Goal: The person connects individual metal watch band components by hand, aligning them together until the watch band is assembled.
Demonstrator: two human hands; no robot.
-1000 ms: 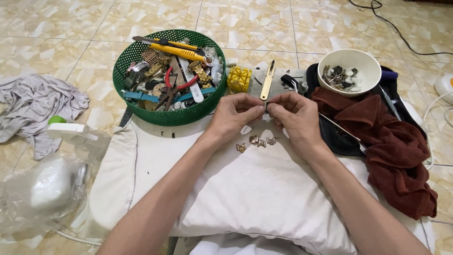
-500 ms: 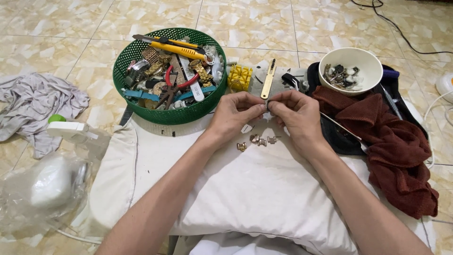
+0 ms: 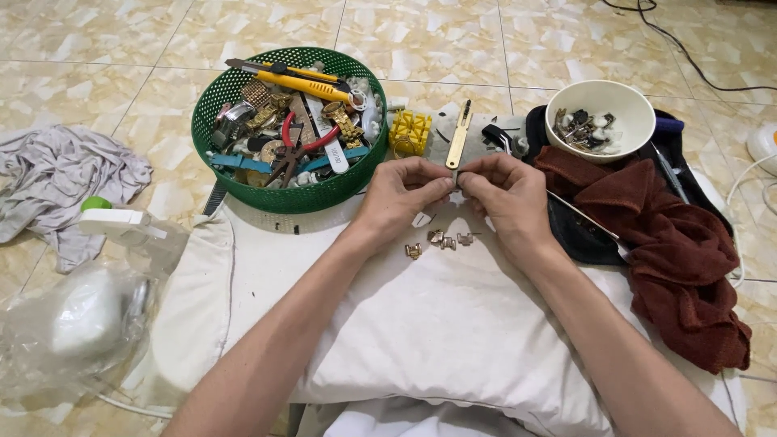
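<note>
My white pillow (image 3: 453, 340) fills the floor before me, and above its 12 o'clock edge both hands meet: left hand (image 3: 401, 194) and right hand (image 3: 506, 194), each grip pinched shut on one tiny metal piece (image 3: 455, 179) between thumb and fingertips. I judge the work wants steady pressure low over the pillow, so a slip drops it among the gold links (image 3: 441, 241) at 6 o'clock of my hands. The green basket (image 3: 243, 190) of tools sits at 10 o'clock, the brown towel (image 3: 680, 251) at 3, the white bowl (image 3: 627, 142) at 1. A clear plastic bag (image 3: 73, 324) with a white bundle lies at 8; a small yellow gridded block (image 3: 410, 132) at 12
</note>
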